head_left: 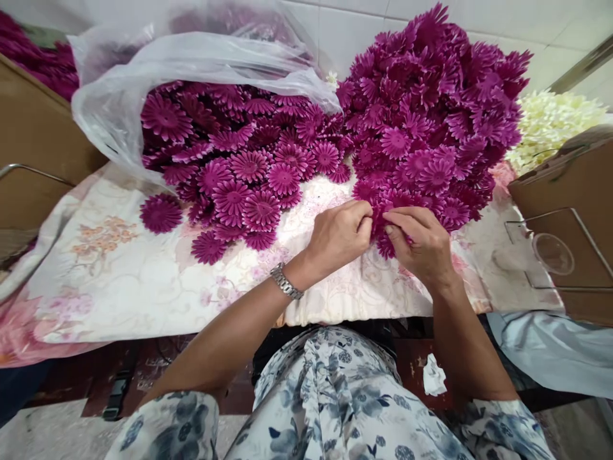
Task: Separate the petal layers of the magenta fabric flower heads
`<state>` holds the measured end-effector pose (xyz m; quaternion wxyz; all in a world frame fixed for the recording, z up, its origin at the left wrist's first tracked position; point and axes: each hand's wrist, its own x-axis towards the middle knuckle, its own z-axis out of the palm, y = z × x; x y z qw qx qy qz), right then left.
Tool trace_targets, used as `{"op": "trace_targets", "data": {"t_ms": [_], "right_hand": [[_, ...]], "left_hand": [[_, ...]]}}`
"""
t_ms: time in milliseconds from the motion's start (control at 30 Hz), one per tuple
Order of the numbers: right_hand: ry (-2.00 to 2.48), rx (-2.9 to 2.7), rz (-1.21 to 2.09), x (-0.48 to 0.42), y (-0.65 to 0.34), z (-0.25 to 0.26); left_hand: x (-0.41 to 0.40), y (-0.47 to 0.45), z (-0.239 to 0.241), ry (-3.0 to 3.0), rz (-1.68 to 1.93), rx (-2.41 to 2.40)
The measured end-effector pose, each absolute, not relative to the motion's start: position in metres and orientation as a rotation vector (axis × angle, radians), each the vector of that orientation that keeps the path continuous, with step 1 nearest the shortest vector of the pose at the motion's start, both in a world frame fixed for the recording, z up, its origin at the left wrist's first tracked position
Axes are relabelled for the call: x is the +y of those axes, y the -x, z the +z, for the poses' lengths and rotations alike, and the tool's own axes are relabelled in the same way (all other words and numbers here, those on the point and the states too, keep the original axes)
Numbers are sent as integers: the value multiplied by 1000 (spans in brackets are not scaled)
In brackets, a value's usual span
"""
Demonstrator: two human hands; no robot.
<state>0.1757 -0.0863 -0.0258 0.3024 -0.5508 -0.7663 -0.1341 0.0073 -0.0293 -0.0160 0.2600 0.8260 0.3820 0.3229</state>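
Note:
My left hand (343,231) is closed, thumb against curled fingers, at the near edge of the right-hand heap of purple artificial flowers (421,121). Just beside it, my right hand (424,243) pinches with thumb and forefinger. Between the two hands is a purple artificial flower (384,246), partly covered by the fingers. Which petals each hand grips is hard to make out. To the left, another pile of purple flower heads (239,172) spills from a clear plastic bag (110,121).
A floral tablecloth (119,275) covers the table. Cardboard boxes stand at left (43,121) and right (569,223), the right one near a clear plastic cup (550,255). Pale yellow flowers (555,128) lie behind it. One loose purple flower (160,213) rests at left. A tiled wall (354,25) closes the back.

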Motion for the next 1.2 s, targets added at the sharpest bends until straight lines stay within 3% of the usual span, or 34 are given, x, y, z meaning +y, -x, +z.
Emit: {"op": "trace_targets", "data": {"t_ms": [167,533,800,1067,1200], "right_hand": [[1451,-1940,-336,-87,-184,-14],[1810,-2654,-211,-60,-155,3],[1869,-2842,-15,-35,-148,9],[1772,-2499,20,-41,-165,39],[1745,-2164,-218,-37,-196,72]], "left_hand": [[-24,-15,-18,-2202,712,975],[-13,31,-21,-1617,1019,1059],[-14,36,-32,-1516,1054,1064],[-17,35,-30,-1535,1009,1052],[-18,35,-29,-1502,972,1054]]}}
